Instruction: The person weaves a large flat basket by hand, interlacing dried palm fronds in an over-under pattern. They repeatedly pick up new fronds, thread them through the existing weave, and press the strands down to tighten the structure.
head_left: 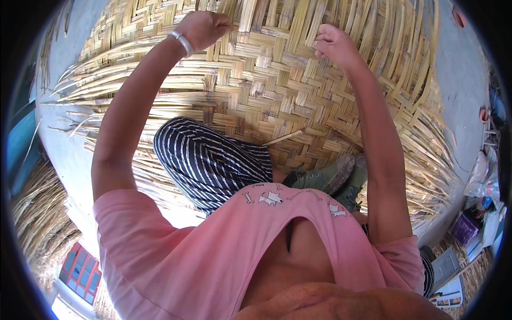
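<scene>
Two arms (128, 109) reach over the woven mat (234, 88), spread from centre to twelve o'clock; left hand (204, 30) at eleven and right hand (336, 47) at one have fingers curled closed, any grip unclear. The bent leg (210, 160) at nine probably weighs it steady.

Visible at both sides: pale grey smooth floor (453, 85). Nr floor's far R corner, a small rounded reddish-brown piece (458, 17); midway down R edge, an orange-brown round piece w/ dark opening (484, 114). Further down, just past R edge: crumpled clear plastic bag (482, 184), then dark purple squarish packet (465, 229). Nr the near R corner, flat grey rectangular panel (446, 265) & white plastic rack-like item (452, 298), details unclear. Beyond L edge: teal smooth-sided object (22, 146), type unclear, w/ shaggy tan straw heap (40, 208) next to it; past near L corner, red-framed window w/ blue-grey panes (81, 272).
</scene>
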Available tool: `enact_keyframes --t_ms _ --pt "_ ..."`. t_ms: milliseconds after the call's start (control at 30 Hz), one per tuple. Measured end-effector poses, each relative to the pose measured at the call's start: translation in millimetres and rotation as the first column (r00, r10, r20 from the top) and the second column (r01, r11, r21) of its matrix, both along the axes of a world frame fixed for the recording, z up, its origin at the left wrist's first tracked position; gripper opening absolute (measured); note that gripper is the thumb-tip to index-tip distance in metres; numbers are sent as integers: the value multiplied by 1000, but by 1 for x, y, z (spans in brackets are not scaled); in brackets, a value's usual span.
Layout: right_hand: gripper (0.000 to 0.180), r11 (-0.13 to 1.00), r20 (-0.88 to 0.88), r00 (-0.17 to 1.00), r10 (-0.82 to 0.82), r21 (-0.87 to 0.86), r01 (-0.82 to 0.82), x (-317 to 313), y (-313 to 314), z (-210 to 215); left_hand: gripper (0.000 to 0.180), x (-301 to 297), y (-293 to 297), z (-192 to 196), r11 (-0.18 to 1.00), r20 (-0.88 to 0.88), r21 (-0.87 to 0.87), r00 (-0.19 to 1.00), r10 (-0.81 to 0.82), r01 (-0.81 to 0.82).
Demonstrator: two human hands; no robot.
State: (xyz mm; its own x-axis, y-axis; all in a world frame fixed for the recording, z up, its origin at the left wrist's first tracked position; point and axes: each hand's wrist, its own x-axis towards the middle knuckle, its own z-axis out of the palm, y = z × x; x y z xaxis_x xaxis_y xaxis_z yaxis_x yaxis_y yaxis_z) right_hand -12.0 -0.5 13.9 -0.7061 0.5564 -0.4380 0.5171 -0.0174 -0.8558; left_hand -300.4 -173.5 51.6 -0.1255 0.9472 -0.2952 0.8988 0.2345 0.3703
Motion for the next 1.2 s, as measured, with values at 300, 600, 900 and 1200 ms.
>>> enact_keyframes --t_ms 300,600,900,1200 --pt "39 829 -94 980 -173 523 197 1 -41 -12 25 -11 16 -22 996 -207 -87 978 -11 -7" --pt "47 260 245 949 197 921 -292 -43 -101 -25 27 -2 22 -25 992 -203 -128 979 -31 5" --pt "49 301 303 920 250 879 -371 -31 -118 -19 24 5 9 -16 987 -276 -147 956 -105 66" --pt "46 243 300 936 181 909 -339 -30 -128 -29 14 -54 -69 68 921 -780 -166 525 -341 353"
